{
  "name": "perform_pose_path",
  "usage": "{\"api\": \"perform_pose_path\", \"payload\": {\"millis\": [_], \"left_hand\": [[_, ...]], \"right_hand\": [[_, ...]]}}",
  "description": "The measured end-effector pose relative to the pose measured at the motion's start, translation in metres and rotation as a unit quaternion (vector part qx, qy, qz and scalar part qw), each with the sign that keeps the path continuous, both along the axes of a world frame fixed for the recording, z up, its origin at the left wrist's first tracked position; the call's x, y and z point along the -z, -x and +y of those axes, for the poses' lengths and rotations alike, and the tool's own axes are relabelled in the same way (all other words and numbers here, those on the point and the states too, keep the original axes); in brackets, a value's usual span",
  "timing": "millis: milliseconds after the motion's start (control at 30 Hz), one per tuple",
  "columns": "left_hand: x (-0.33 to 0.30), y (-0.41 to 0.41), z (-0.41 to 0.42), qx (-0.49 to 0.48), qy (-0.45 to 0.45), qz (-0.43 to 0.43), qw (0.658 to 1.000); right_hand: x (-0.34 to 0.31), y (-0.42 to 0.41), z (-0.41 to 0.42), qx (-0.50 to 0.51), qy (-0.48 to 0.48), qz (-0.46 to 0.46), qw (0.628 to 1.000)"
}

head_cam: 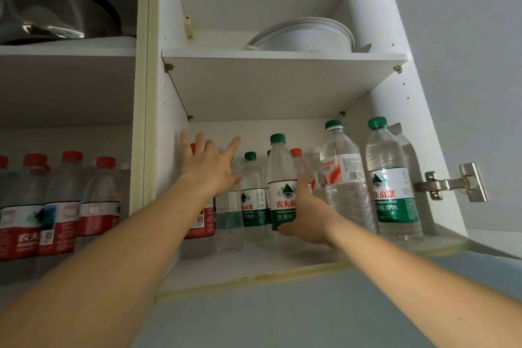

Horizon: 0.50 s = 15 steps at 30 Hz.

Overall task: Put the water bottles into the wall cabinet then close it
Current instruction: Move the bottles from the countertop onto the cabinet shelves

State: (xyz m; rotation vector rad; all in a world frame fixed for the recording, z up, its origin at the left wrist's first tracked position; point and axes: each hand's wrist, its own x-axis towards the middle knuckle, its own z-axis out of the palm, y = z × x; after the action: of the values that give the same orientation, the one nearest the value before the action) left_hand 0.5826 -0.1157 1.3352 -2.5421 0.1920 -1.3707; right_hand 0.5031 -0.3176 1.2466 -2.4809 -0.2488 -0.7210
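Your right hand [303, 213] gripping green-label bottle [281, 178] on cabinet's bottom shelf [254, 265]; left hand [209, 167] fingers spread at 10 o'clock, hiding red-label bottle [200, 217]. Plates [305, 37] on upper shelf. Back bottles blurry.

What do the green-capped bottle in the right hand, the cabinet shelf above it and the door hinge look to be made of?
Green-capped bottle: clear thin plastic, see-through, with a glossy printed label.
Cabinet shelf: probably white laminated board, matte and smooth, resting on small metal pegs.
Door hinge: shiny silver metal, likely steel.
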Motion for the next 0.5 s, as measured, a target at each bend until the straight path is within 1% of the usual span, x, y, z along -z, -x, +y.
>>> {"api": "perform_pose_path", "payload": {"millis": [133, 200, 267, 400, 500], "left_hand": [[-0.008, -0.012, -0.004, 0.016, 0.015, 0.063, 0.998], [-0.008, -0.017, -0.003, 0.043, 0.021, 0.068, 0.997], [-0.009, -0.018, -0.003, 0.061, 0.031, 0.071, 0.995], [-0.011, -0.02, -0.004, 0.075, 0.054, 0.089, 0.992], [-0.01, -0.02, -0.002, 0.071, 0.049, 0.083, 0.993]], "right_hand": [[-0.014, -0.018, 0.008, 0.002, 0.008, 0.046, 0.999], [-0.019, -0.027, 0.013, 0.003, 0.004, 0.074, 0.997], [-0.024, -0.035, 0.017, -0.017, -0.011, 0.116, 0.993], [-0.027, -0.052, 0.024, -0.039, -0.011, 0.104, 0.994], [-0.02, -0.064, 0.021, -0.065, -0.074, 0.112, 0.989]]}}
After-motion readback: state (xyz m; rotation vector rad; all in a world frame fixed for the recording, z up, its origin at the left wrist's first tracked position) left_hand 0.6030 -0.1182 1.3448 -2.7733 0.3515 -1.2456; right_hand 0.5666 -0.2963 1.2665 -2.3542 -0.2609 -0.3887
